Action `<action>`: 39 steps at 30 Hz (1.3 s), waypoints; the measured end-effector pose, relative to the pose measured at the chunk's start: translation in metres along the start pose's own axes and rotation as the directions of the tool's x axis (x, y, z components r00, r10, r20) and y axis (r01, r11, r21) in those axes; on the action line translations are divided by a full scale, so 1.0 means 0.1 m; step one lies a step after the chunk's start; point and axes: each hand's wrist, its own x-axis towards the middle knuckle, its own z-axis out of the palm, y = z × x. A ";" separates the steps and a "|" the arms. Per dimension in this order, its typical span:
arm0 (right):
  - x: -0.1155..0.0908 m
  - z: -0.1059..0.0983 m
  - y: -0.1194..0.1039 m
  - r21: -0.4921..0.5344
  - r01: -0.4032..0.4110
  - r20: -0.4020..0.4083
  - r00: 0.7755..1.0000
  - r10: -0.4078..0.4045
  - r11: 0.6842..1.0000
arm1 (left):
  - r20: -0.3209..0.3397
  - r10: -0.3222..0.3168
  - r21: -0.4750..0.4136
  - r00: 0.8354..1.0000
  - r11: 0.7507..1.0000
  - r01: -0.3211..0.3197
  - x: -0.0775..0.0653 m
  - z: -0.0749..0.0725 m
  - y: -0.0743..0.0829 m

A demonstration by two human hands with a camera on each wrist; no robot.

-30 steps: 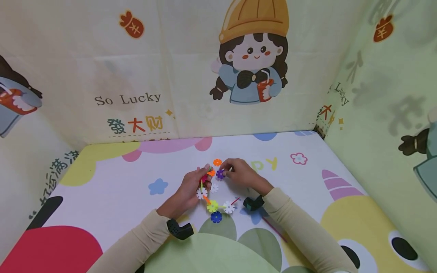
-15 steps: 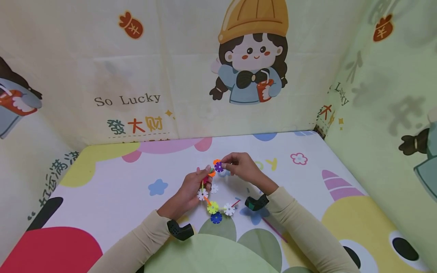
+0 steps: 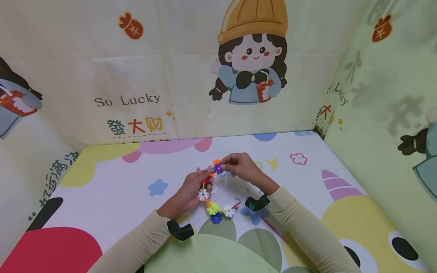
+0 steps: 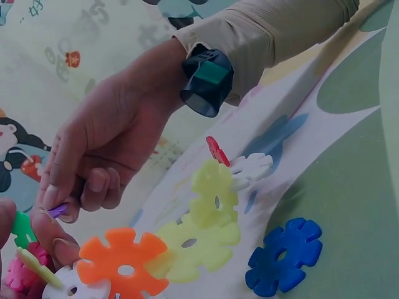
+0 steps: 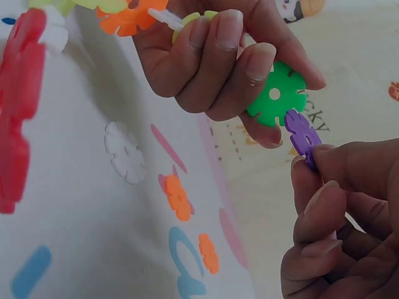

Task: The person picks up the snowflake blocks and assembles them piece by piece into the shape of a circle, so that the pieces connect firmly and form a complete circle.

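The white worktop (image 3: 123, 208), printed with pastel shapes (image 3: 158, 187) and a large-eyed yellow figure (image 3: 345, 212), meets cream wall cloths (image 3: 191, 72) bearing a cartoon figure (image 3: 252, 89) in a knit hat, red pouches (image 3: 131, 25) and the words “So Lucky”. Above its middle, the left hand (image 3: 187, 189) pinches a green notched disc (image 5: 285, 104) and holds a chain of linked coloured discs (image 3: 213, 208) curving toward the viewer; the right hand (image 3: 244, 167) pinches a purple disc (image 5: 302, 132) at the green one's edge, engagement unclear. A blue disc (image 4: 274, 271), a white disc (image 5: 118, 149) and two orange discs (image 5: 177, 196) lie loose on the worktop.
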 end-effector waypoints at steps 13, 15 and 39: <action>-0.04 0.05 -0.07 -0.063 0.086 0.011 0.996 -0.086 0.994 | -0.012 -0.002 0.019 1.000 1.000 0.002 -0.01 -0.01 -0.01; -0.04 0.05 -0.07 -0.060 0.082 0.012 0.997 -0.082 0.995 | -0.005 -0.003 0.009 1.000 1.000 0.003 -0.01 0.00 -0.01; -0.08 0.07 -0.18 -0.009 0.028 -0.033 0.999 -0.028 1.000 | 0.033 -0.014 -0.050 0.999 0.999 0.016 -0.04 0.02 0.02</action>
